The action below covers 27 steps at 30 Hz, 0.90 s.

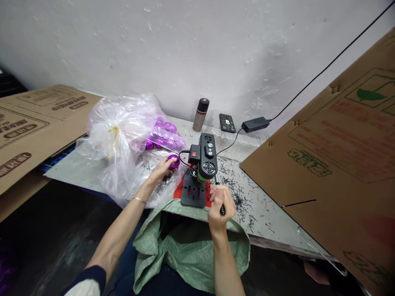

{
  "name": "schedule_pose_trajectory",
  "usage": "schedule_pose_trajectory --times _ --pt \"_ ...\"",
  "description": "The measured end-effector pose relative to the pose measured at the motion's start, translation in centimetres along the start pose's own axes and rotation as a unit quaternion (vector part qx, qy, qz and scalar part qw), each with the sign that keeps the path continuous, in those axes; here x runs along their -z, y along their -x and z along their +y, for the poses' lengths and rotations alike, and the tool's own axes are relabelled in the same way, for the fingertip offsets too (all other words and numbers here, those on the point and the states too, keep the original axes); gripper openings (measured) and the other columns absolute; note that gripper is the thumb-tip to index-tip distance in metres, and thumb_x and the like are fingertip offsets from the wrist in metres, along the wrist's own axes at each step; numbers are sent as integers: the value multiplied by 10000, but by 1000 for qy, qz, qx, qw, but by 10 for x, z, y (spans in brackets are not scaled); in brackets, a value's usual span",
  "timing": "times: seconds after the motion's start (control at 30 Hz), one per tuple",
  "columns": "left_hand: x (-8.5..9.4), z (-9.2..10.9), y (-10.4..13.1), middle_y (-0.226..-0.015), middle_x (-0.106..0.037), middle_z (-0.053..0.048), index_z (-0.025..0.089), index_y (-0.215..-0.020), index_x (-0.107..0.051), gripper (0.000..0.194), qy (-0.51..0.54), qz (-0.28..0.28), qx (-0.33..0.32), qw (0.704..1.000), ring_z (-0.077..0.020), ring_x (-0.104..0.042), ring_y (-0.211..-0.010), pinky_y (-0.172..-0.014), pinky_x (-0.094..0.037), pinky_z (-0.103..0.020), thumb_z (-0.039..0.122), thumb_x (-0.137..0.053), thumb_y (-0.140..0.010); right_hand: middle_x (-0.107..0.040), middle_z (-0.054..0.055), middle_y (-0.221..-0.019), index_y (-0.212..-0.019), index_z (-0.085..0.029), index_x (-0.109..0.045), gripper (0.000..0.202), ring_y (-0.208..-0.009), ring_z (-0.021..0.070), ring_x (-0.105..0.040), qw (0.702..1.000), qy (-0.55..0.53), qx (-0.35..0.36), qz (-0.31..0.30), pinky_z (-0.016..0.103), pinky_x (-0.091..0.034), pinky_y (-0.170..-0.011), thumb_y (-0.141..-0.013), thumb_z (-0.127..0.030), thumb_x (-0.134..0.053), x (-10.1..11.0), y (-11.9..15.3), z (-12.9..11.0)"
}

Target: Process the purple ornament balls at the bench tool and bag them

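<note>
My left hand point(163, 168) has its fingers closed on a shiny purple ball point(174, 161), just left of a small black bench machine point(207, 158). That machine looks like a mini drill press, with a slotted base plate point(193, 193) on a red sheet point(178, 191). My right hand point(221, 203) is wrapped around the black grip of the lever point(222, 210) on the machine's right side. More purple balls point(168, 133) lie in a clear plastic bag point(123, 119) at the left. An open green woven sack point(191, 246) hangs below the table's front edge.
Dark shavings point(237, 189) litter the tabletop point(265, 209). Behind stand a bottle point(201, 115), a phone point(227, 123) and a power adapter point(255, 124) with its cable. Cardboard boxes flank both sides, one at the left point(40, 119) and one tilted at the right point(333, 164).
</note>
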<state>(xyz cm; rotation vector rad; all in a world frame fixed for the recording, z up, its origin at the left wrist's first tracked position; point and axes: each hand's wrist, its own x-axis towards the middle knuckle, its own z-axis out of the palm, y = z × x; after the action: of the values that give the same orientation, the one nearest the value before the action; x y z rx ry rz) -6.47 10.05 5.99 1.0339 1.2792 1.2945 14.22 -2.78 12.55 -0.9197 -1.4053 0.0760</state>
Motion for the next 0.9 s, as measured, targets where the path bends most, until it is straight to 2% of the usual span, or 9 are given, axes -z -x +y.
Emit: schedule_pose_trajectory --times 0.07,0.13,0.2,0.27,0.43,0.57,0.67,0.77,0.9 --pt "18 2 30 -851 -759 -82 138 -1045 -705 337 57 -27 61 996 -150 -663 -633 -590 -578 -279 440 -676 -899 -525 -22 -650 -668 -220 -477 367 -631 126 -548 1000 -11 -16 8 290 -419 -602 -1019 -117 -450 -1 -6 -4" --pt "27 5 59 -953 -784 -111 138 -1082 -714 366 138 -55 119 982 -167 -700 -707 -630 -603 -287 454 -683 -899 -513 -27 -641 -664 -218 -479 373 -616 120 -529 999 -20 -32 12 291 -415 -607 -1024 -125 -459 -2 -11 -7" --pt "24 6 84 -1017 -791 -120 146 -1093 -721 382 200 -74 156 965 -194 -734 -798 -709 -633 -314 471 -706 -893 -496 -32 -632 -657 -218 -471 380 -609 115 -517 999 -27 -40 12 289 -410 -610 -1028 -137 -465 -2 -15 -9" --pt "13 1 102 -1067 -790 -122 162 -1097 -723 405 211 -89 158 960 -229 -757 -901 -794 -650 -361 513 -703 -897 -491 -31 -631 -656 -219 -467 383 -608 115 -514 999 -30 -43 10 290 -406 -607 -1033 -152 -463 -2 -16 -10" --pt "-23 -29 117 -1250 -750 -118 220 -1284 -640 608 131 -97 84 983 -271 -747 -1086 -901 -636 -412 575 -802 -818 -491 -27 -634 -657 -227 -457 395 -613 119 -517 998 -9 -54 -11 296 -409 -607 -1050 -191 -440 1 -22 -14" --pt "-39 -55 112 -1240 -743 -128 204 -1350 -551 788 40 -54 -9 998 -284 -734 -1139 -1038 -581 -477 567 -877 -731 -476 -32 -632 -658 -231 -436 398 -619 115 -512 997 10 -67 -23 291 -407 -610 -1056 -210 -445 2 -28 -18" --pt "-46 -66 108 -1359 -689 -145 220 -1374 -553 731 -69 -37 -101 992 -307 -678 -1251 -1110 -525 -507 523 -848 -778 -479 -32 -643 -670 -231 -443 387 -616 111 -498 997 3 -73 -19 289 -411 -609 -1056 -202 -442 1 -29 -19" --pt "-50 -71 106 -1280 -713 -146 208 -1303 -609 592 -168 -44 -148 974 -325 -682 -1204 -1085 -522 -523 476 -822 -820 -486 -30 -654 -684 -225 -465 367 -624 110 -498 997 -11 -68 -17 285 -409 -607 -1047 -178 -454 2 -26 -18" --pt "-51 -74 104 -1215 -728 -107 228 -1264 -628 542 -264 -46 -194 944 -329 -670 -1188 -1104 -489 -536 435 -840 -810 -504 -24 -666 -709 -220 -507 337 -638 118 -515 998 -13 -60 -18 288 -421 -613 -1038 -162 -460 3 -23 -16"
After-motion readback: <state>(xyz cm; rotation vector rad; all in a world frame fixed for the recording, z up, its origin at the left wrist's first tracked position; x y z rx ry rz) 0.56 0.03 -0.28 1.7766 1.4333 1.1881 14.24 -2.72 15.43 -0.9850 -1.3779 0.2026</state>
